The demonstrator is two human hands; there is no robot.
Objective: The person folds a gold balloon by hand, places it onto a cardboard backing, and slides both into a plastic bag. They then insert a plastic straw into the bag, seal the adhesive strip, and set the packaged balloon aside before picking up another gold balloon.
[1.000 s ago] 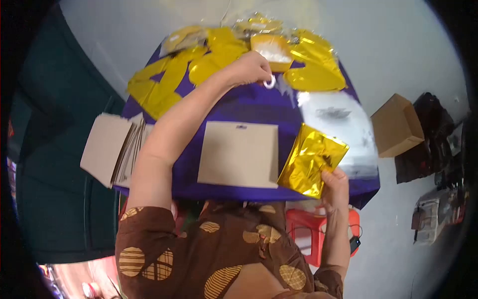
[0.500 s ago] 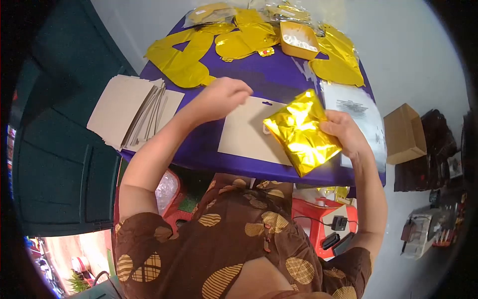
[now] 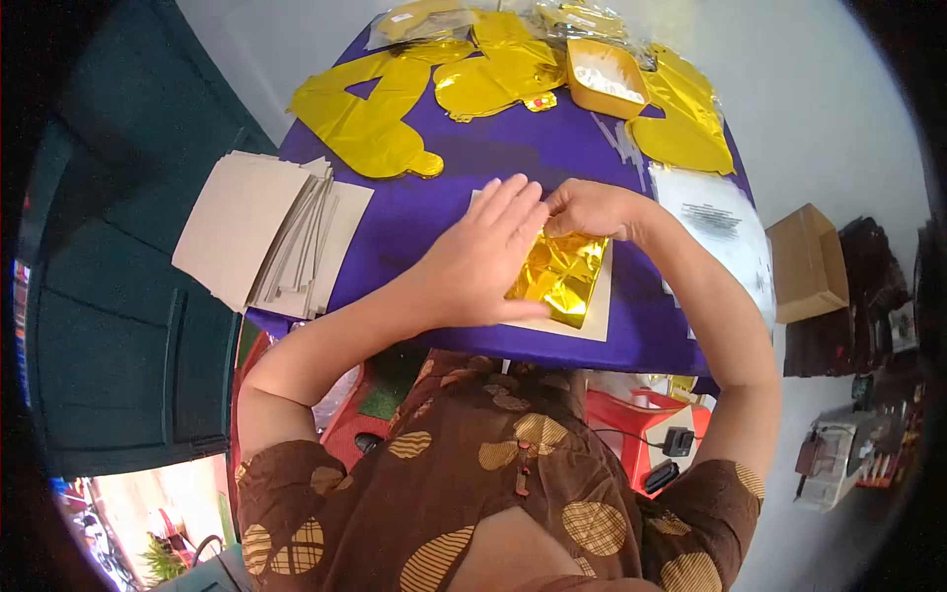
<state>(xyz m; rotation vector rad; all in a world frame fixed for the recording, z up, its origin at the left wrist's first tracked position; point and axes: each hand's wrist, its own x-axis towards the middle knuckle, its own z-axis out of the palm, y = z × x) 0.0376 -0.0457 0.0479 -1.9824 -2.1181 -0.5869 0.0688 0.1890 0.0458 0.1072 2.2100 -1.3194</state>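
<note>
A folded gold foil balloon (image 3: 567, 281) lies over a beige card (image 3: 599, 321) on the purple-covered table. My left hand (image 3: 490, 259) is laid flat with its fingers stretched out, covering the left part of the foil. At the top edge of the foil, my right hand (image 3: 592, 209) has its fingers curled and pinched on it. Most of the card is hidden beneath the foil and my left hand.
To the left sits a stack of beige cards (image 3: 242, 217). Flat gold foil balloons (image 3: 375, 133) lie along the back, near a yellow tub (image 3: 612, 104) of small white pieces. Clear plastic bags (image 3: 715, 222) lie at the right edge. An open cardboard box (image 3: 809, 261) stands beyond.
My right hand has brought the folded foil left and down onto the card. My left hand has moved right and opened flat over the foil.
</note>
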